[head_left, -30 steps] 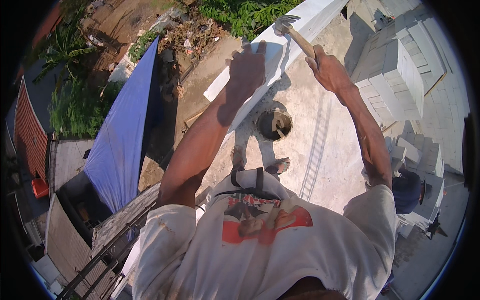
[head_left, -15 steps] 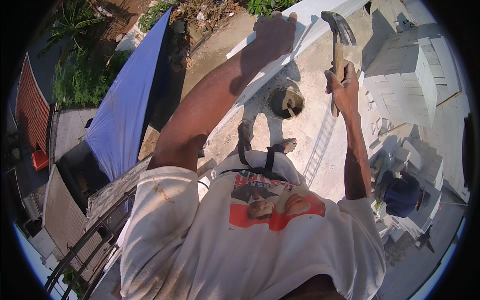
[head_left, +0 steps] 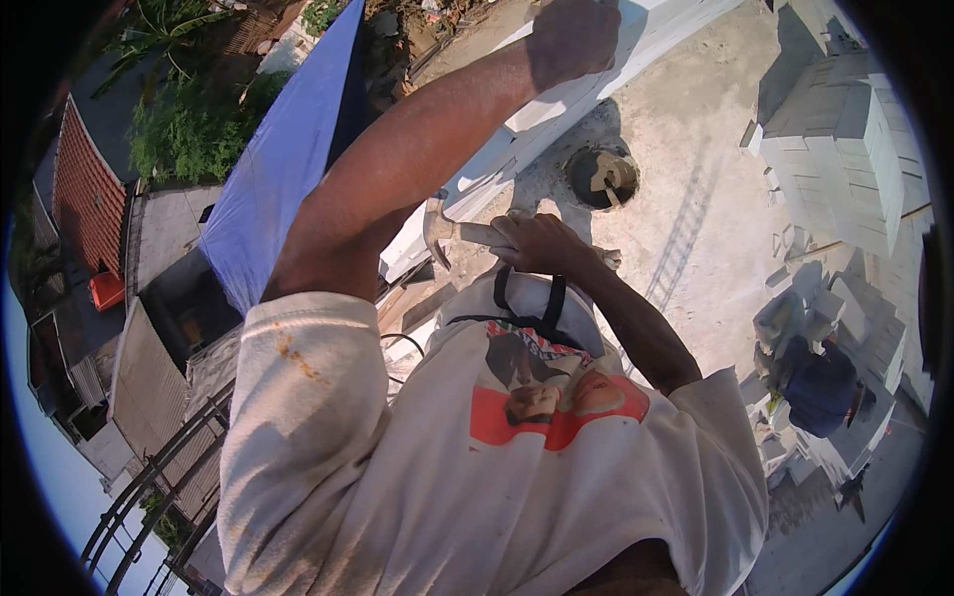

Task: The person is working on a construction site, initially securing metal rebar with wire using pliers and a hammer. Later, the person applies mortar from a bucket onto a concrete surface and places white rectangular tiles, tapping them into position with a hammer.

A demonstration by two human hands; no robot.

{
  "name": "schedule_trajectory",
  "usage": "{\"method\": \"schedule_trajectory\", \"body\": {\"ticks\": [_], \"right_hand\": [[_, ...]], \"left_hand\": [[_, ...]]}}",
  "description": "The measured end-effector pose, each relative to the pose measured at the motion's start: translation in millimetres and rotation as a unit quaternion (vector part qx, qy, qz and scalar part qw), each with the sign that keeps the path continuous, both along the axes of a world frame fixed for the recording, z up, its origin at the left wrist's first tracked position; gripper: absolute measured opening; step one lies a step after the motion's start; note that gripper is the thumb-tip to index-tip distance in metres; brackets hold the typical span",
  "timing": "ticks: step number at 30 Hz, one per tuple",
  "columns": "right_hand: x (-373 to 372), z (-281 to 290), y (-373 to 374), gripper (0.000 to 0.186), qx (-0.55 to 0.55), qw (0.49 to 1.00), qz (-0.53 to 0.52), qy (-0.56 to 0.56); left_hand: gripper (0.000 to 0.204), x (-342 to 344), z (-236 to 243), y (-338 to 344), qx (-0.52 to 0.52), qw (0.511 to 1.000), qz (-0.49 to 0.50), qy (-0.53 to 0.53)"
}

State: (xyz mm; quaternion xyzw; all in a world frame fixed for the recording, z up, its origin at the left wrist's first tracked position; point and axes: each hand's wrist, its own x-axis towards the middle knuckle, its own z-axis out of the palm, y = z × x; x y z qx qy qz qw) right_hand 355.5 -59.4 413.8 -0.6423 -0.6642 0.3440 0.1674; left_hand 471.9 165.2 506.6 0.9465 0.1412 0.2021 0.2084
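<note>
My right hand [head_left: 542,241] is closed round the wooden handle of a claw hammer [head_left: 438,230], held sideways in front of my waist. The hammer's metal head points left, close to the underside of my left forearm. My left arm stretches up and away to the far side. At its end my left hand [head_left: 576,42] is over the white block wall [head_left: 641,74], fingers curled and dark in shadow. Whatever lies under those fingers is hidden, and I cannot tell whether they touch the wall.
A round dark bucket [head_left: 573,181] with grey stuff and a tool handle stands on the concrete floor [head_left: 701,129]. Stacked white blocks [head_left: 830,149] are at right, with loose ones nearer. A person in a dark cap [head_left: 823,387] is among them. Beyond the wall hangs a blue tarpaulin [head_left: 283,149].
My right hand has swung the hammer left and down, from upright at the right to sideways before my waist. My left hand has shifted slightly right and farther away as the view turned.
</note>
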Motion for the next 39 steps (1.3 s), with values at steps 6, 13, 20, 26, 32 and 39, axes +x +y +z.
{"method": "schedule_trajectory", "body": {"ticks": [6,13,20,26,32,39], "right_hand": [[10,3,19,0.048,0.052,0.995,-0.089,-0.002],[-20,-7,7,0.038,0.078,0.986,-0.147,0.024],[12,-2,20,0.045,0.033,0.974,-0.224,0.016],[11,49,-43,0.044,-0.068,0.909,-0.355,0.209],[79,57,-101,0.028,-0.035,0.803,-0.534,0.261],[236,151,-18,0.046,0.21,0.807,-0.511,0.207]], "left_hand": [[0.019,9,-49,27,0.14,0.982,-0.03,-0.125],[0.017,20,-30,18,0.076,0.996,-0.04,0.022],[0.063,4,25,-11,0.062,0.982,0.07,0.161],[0.097,0,60,-19,0.043,0.956,0.103,0.272],[0.089,4,56,-28,0.049,0.966,0.115,0.225],[0.072,-40,60,-94,-0.028,0.99,0.0,-0.138]]}}
